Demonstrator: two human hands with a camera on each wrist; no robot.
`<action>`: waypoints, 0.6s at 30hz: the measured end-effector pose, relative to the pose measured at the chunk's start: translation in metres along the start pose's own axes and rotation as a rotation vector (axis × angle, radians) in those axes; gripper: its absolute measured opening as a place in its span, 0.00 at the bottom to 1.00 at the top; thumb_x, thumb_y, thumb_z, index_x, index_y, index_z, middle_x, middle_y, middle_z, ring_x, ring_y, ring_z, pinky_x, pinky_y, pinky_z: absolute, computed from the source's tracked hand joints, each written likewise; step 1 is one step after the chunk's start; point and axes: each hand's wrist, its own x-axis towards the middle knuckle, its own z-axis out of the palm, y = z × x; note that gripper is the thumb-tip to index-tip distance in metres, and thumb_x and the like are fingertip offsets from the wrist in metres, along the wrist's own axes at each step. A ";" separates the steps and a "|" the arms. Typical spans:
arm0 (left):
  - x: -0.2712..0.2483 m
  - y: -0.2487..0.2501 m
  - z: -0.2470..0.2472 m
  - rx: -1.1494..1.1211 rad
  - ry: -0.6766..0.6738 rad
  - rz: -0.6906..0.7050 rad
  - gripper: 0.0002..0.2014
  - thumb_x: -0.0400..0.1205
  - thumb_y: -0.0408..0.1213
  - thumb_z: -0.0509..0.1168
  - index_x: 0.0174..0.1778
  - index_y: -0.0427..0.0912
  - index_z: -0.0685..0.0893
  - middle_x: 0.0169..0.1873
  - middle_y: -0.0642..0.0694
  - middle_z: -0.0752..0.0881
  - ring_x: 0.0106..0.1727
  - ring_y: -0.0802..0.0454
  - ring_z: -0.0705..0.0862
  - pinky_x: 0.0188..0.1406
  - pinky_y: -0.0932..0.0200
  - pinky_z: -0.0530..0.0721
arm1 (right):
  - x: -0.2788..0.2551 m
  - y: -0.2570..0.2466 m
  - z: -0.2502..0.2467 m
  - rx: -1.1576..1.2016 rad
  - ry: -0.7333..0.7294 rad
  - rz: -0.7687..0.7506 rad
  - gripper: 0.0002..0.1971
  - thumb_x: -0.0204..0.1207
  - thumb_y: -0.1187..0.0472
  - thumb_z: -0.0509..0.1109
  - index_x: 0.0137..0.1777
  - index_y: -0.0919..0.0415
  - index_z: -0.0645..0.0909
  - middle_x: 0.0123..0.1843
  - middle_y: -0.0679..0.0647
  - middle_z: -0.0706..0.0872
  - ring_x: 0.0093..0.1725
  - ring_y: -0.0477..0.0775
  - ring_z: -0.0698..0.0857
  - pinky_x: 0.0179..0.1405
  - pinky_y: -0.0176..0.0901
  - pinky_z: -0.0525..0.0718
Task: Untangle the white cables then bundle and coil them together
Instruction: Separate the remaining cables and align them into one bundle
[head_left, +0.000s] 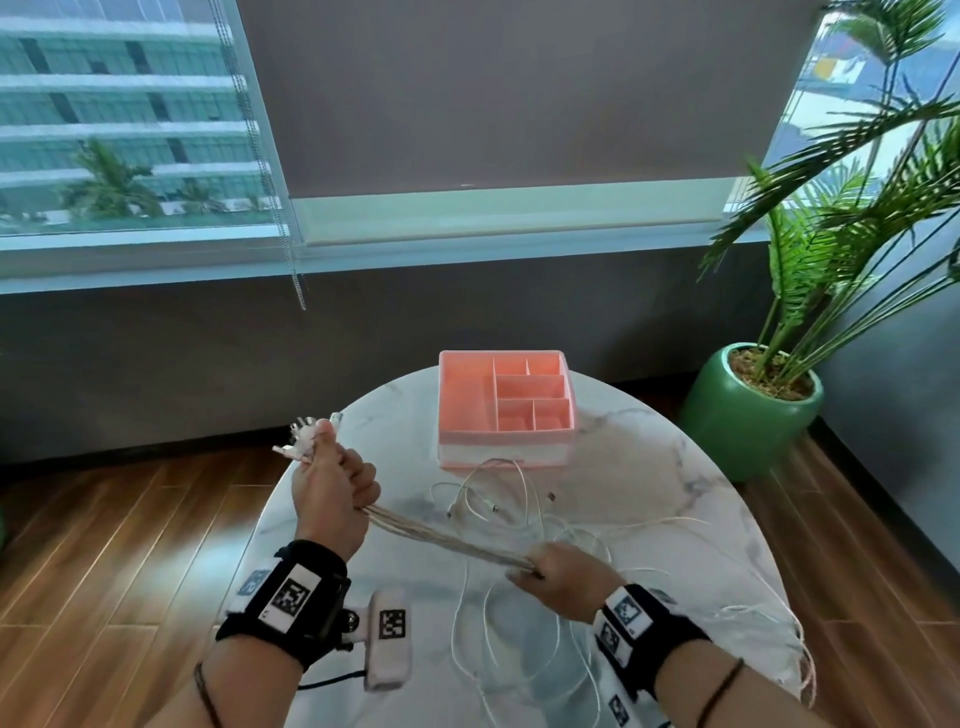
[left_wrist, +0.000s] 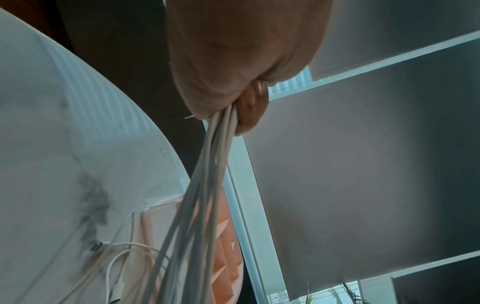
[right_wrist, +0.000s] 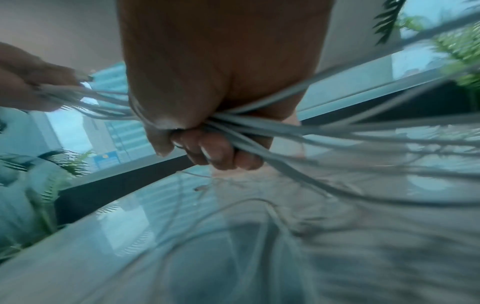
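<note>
Several white cables (head_left: 447, 540) run taut as one bunch between my two hands above the marble table (head_left: 649, 467). My left hand (head_left: 332, 488) grips the bunch in a fist at the table's left edge, and the plug ends (head_left: 306, 436) stick out above the thumb. My right hand (head_left: 561, 577) grips the same bunch lower and to the right, fingers curled round it (right_wrist: 215, 150). Beyond the right hand the cables (head_left: 524, 649) fall in loose loops over the table, some hanging off the right edge. The left wrist view shows the cables (left_wrist: 207, 185) leaving the fist.
A pink divided organiser box (head_left: 504, 405) stands at the far middle of the table, with loose cable ends (head_left: 493, 509) in front of it. A green potted palm (head_left: 753, 410) stands on the floor to the right. A window and grey wall lie behind.
</note>
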 end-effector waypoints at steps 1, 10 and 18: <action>0.001 0.000 -0.001 -0.006 -0.002 0.002 0.23 0.89 0.52 0.60 0.30 0.50 0.63 0.23 0.51 0.60 0.18 0.58 0.57 0.15 0.69 0.54 | -0.005 0.014 -0.002 -0.032 0.002 0.045 0.23 0.85 0.40 0.59 0.30 0.49 0.65 0.31 0.46 0.73 0.39 0.56 0.79 0.38 0.46 0.71; 0.000 -0.003 0.007 0.044 -0.011 0.000 0.19 0.89 0.51 0.60 0.35 0.50 0.66 0.20 0.53 0.61 0.17 0.59 0.57 0.15 0.69 0.54 | -0.061 0.127 -0.038 -0.212 0.087 0.425 0.24 0.79 0.34 0.63 0.31 0.50 0.69 0.32 0.47 0.74 0.46 0.59 0.85 0.39 0.46 0.73; -0.007 -0.034 -0.002 0.130 -0.017 -0.057 0.22 0.89 0.48 0.61 0.31 0.49 0.64 0.21 0.52 0.61 0.17 0.57 0.57 0.16 0.69 0.56 | -0.112 0.171 -0.090 -0.241 0.392 0.714 0.16 0.79 0.49 0.66 0.31 0.51 0.73 0.33 0.54 0.85 0.38 0.64 0.84 0.35 0.47 0.79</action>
